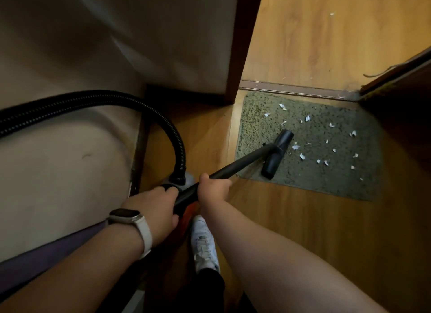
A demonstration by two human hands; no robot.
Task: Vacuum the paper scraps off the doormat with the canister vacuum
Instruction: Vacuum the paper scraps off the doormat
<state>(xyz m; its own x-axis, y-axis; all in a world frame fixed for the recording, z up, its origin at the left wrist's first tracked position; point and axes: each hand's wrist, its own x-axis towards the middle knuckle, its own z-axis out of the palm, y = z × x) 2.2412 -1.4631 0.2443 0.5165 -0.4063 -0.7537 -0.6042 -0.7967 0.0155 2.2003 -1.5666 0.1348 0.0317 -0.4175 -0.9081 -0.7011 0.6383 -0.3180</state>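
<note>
Nearest, at six o'clock, a white shoe (205, 242) stands on the wood floor (291, 219). Just above it the left hand (155, 211) is wrapped around the rear of the black wand (233, 165), and the right hand (213, 188) is closed around it slightly farther along. The ribbed hose (93, 101) loops away toward nine o'clock. Farther out, toward two o'clock, the T-shaped nozzle (277, 153) rests on the doormat (256, 117), well apart from both hands. I'd judge the job barely begun: paper scraps (302, 156) lie mostly right of the nozzle, a few beyond the threshold (291, 87).
</note>
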